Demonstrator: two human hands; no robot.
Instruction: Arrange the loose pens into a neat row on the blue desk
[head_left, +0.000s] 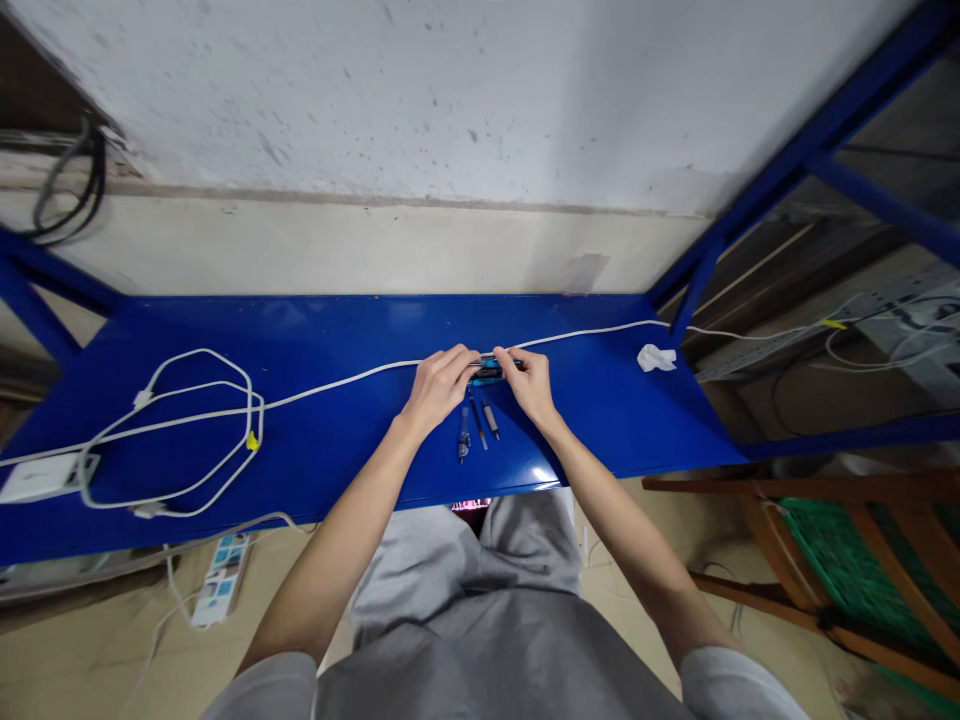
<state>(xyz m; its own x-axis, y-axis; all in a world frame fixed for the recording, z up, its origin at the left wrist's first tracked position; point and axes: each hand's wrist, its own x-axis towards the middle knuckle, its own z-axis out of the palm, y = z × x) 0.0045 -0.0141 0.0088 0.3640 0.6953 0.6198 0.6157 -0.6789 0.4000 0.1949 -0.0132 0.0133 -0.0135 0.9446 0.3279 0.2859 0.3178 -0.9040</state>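
Note:
Over the blue shelf top, my left hand and my right hand come close together, fingers closed at the two ends of a slim dark pen. Just beneath it lie several blue-and-black pens, partly hidden by my fingers. Nearer to me are loose pen parts: a clear barrel piece, a thin dark refill and a grey grip section with a pointed tip. Small details of the held pen are too fine to make out.
A white cable crosses the blue shelf behind my hands, looping at left beside a white adapter. Crumpled tissue lies at right. A power strip rests on the floor; a wooden chair stands at right.

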